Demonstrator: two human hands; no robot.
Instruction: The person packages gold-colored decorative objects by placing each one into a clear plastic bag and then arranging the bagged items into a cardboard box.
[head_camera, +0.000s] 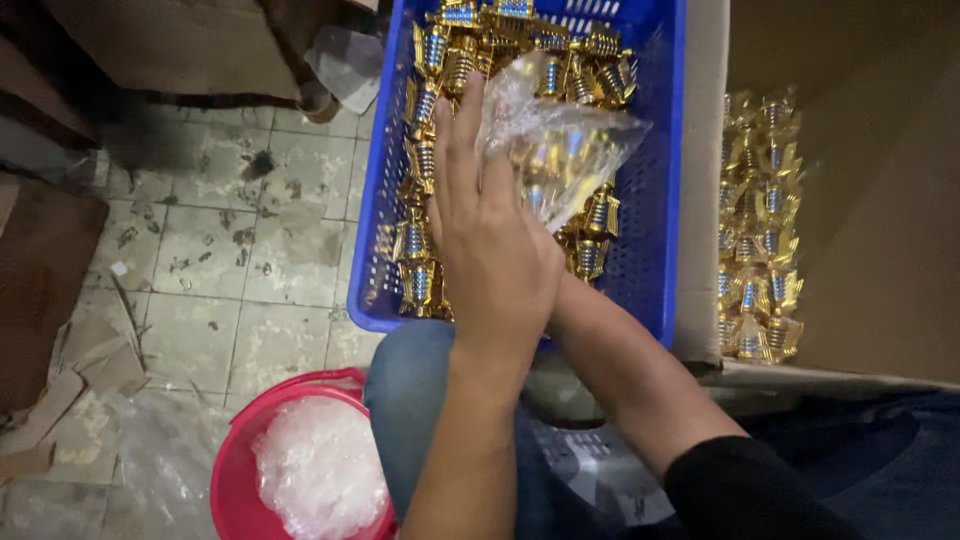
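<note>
left hand: flat and open, fingers straight and pointing far, back of hand up, laid over the clear plastic bag and pressing on its near-left part; grips nothing that shows
right hand: mostly hidden under the left hand, only the forearm shows, coming in from near right in a black sleeve; can't tell if open or closed
bag: clear, crinkled, gold pieces visible through it; sits inside the blue crate, centre to right, on top of the loose pieces
crate: blue plastic, perforated walls, centre far, near edge resting against the person's knee
crate contents: small gold and blue trinkets, heaped along the left wall and far end, some just right of the hands
cardboard box: right of the crate, touching it; a column of wrapped gold and blue trinkets stacked along its left inner wall
bucket: red, near left on the floor, filled with clear plastic bags
floor: dirty grey tiles, left side; cardboard scraps at far-left edge
knee: blue denim, near centre, beside the bucket
</note>
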